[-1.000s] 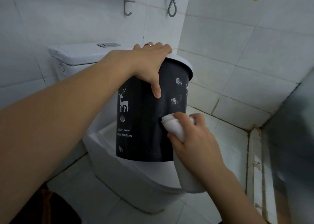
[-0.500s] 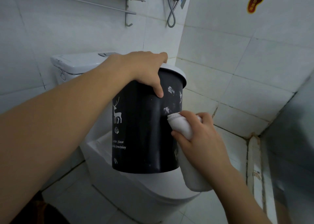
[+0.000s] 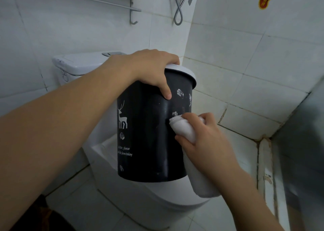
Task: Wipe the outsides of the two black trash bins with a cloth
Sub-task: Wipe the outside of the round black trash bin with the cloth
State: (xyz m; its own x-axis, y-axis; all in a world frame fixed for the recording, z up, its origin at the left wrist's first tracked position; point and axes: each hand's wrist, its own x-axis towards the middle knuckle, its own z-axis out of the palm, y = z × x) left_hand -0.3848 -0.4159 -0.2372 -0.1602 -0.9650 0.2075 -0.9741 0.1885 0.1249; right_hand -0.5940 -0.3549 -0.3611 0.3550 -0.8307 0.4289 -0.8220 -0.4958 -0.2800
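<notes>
Cloth (image 3: 184, 127) shifted up the bin's side vs 1 s ago, w/ the bin turned slightly.
Cloth is gripped by right hand (image 3: 206, 141) and pressed to black bin (image 3: 145, 134), which is held over toilet (image 3: 157, 201) by left hand (image 3: 150, 67) curled over its rim; bin could be tipped or dropped if pressed too hard.

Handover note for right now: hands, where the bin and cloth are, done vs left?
Left hand: grips the white-rimmed top of the round black plastic trash bin, thumb down its side, holding it over the white ceramic toilet.
Right hand: holds the folded white cloth, pressing its end against the bin's right side.
Done: not clear how much is wiped; whitish marks show near the cloth.
Left: finish this bin's outside. No second bin is in view.
</notes>
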